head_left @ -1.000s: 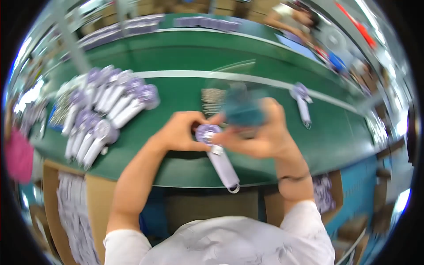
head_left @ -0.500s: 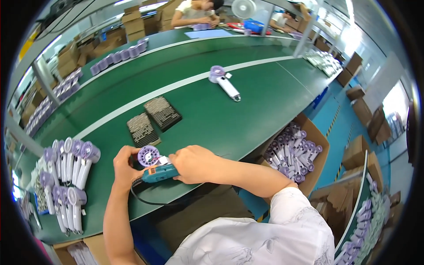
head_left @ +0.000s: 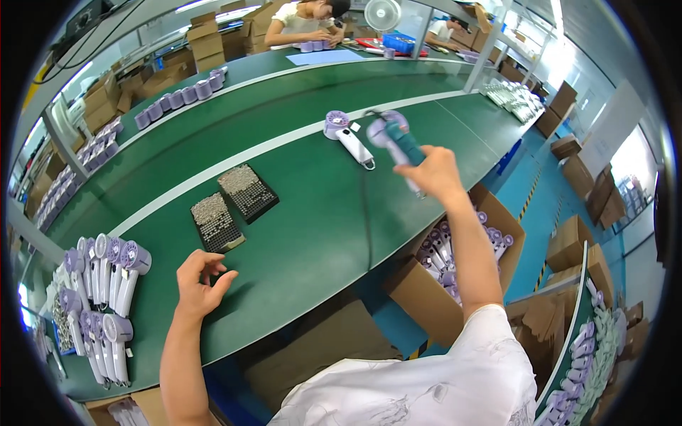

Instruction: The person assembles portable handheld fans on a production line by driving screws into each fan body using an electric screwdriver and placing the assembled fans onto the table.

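Observation:
My right hand (head_left: 435,174) is closed around a teal electric screwdriver (head_left: 405,144) with a dark cord. Right by it, blurred, is a white-handled device with a round lilac head (head_left: 379,130); its handle runs down past my fingers, and I cannot tell whether they grip it too. A similar device (head_left: 354,148) lies on the green table just to the left. My left hand (head_left: 200,282) hovers empty over the near table edge, thumb and fingers apart. Beyond it sit two black trays of small metal pieces, a left one (head_left: 217,226) and a right one (head_left: 249,194).
Several more lilac-headed devices (head_left: 106,273) stand grouped at the left. A cardboard box (head_left: 419,290) full of them is below the right edge. Lilac cylinders (head_left: 174,99) line the far side. Co-workers sit across the table. White parts (head_left: 515,99) are piled at the far right.
My right hand has moved far and right with the screwdriver. The lilac-headed device that was between my hands is gone from there. My left hand has let go and opened.

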Demonstrator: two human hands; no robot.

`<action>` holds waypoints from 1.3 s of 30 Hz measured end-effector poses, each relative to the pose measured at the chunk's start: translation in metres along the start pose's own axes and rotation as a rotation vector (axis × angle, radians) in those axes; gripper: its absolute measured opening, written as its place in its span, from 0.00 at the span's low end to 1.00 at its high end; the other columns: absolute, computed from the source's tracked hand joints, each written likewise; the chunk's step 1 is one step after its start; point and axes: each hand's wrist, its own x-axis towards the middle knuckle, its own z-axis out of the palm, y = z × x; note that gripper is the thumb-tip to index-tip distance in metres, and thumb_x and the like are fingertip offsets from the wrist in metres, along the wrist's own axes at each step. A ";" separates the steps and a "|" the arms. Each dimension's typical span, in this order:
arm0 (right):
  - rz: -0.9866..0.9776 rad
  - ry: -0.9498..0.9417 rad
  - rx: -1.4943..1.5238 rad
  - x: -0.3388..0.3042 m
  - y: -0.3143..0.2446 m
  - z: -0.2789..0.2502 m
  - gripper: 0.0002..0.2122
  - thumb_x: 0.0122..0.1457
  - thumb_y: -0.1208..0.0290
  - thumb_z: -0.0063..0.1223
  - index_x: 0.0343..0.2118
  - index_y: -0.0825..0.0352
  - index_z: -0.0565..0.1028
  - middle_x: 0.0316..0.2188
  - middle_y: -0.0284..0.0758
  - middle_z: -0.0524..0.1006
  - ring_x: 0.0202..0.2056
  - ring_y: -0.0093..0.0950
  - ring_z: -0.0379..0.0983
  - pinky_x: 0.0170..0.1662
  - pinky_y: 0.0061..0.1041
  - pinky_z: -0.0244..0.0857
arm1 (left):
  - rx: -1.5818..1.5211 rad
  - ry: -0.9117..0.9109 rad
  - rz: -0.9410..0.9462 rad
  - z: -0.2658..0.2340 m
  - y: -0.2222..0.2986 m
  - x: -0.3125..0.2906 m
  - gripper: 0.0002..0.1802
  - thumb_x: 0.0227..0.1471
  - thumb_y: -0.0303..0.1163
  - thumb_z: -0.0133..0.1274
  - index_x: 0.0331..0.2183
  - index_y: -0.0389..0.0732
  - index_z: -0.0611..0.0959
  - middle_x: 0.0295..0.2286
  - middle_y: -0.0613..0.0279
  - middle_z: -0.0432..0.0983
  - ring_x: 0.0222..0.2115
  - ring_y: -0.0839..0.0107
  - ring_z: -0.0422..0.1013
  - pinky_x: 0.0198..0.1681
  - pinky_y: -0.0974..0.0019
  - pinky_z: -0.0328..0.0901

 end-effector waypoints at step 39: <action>-0.502 -0.556 1.433 0.003 -0.138 0.097 0.09 0.66 0.76 0.50 0.44 0.76 0.73 0.17 0.35 0.72 0.11 0.22 0.64 0.14 0.21 0.58 | 1.104 0.451 -0.221 -0.149 0.045 -0.126 0.14 0.39 0.28 0.64 0.32 0.37 0.80 0.32 0.50 0.73 0.35 0.51 0.72 0.37 0.55 0.70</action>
